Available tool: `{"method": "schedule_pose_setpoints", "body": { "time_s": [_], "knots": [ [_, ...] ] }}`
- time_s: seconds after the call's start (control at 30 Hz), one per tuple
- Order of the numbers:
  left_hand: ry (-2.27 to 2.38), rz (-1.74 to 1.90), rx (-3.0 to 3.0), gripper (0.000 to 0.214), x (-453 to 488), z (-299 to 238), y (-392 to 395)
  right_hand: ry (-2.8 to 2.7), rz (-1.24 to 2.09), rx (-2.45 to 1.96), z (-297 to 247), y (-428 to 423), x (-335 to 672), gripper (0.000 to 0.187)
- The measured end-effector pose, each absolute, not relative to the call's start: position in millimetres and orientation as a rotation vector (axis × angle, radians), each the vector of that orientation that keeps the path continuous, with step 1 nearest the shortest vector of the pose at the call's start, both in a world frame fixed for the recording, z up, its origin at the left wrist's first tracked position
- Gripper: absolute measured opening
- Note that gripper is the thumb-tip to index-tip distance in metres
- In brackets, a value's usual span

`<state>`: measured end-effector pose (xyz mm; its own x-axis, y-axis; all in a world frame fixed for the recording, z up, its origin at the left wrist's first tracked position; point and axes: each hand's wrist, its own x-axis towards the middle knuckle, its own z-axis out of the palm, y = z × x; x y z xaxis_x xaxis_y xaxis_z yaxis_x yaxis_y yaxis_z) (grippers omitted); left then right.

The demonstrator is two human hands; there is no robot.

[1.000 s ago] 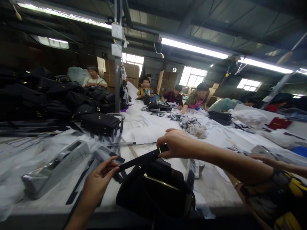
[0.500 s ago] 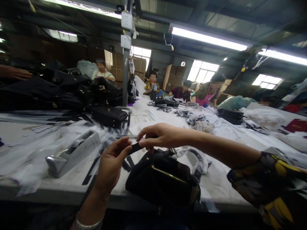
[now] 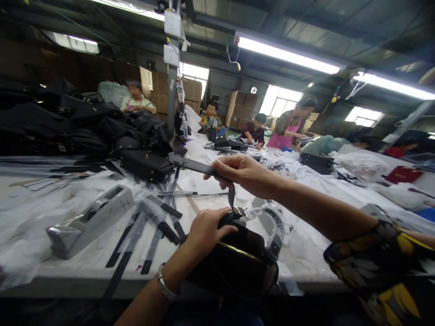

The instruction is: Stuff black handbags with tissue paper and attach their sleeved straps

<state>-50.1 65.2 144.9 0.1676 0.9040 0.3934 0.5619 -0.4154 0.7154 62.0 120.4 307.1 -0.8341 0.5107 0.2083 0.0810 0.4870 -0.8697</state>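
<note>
A black handbag (image 3: 234, 267) with a gold zip stands at the table's front edge. One of its handles (image 3: 279, 228) is wrapped in clear plastic. My right hand (image 3: 243, 170) pinches a dark strap (image 3: 193, 165) above the bag; one end points left and the other runs down to a gold buckle (image 3: 241, 211) on the bag. My left hand (image 3: 205, 231) grips the bag's top beside that buckle, thumb on the near side. Some of its fingers are hidden behind the bag.
A grey tape dispenser (image 3: 93, 219) stands at the left, with several plastic-wrapped straps (image 3: 149, 251) beside it. A pile of black bags (image 3: 84, 122) covers the back left. Co-workers (image 3: 287, 127) are across the table. A metal post (image 3: 172, 95) rises behind.
My left hand has let go of the strap end and moved down right onto the bag. My right hand has lifted the strap, which now shows at length. The view has shifted slightly.
</note>
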Motion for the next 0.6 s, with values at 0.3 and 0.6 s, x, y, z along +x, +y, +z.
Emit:
{"method": "schedule_pose_setpoints", "body": {
  "time_s": [0.3, 0.6],
  "knots": [
    [1.371, 1.251, 1.978, 0.033, -35.3, 140.2, 81.7, -1.939, 1.453, -0.517, 290.6, 133.5, 100.0, 0.040],
    [1.422, 1.554, 1.708, 0.022, -55.7, 127.9, 68.0, -1.647, 1.455, -0.526, 314.4, 154.6, 122.8, 0.035]
  ]
}}
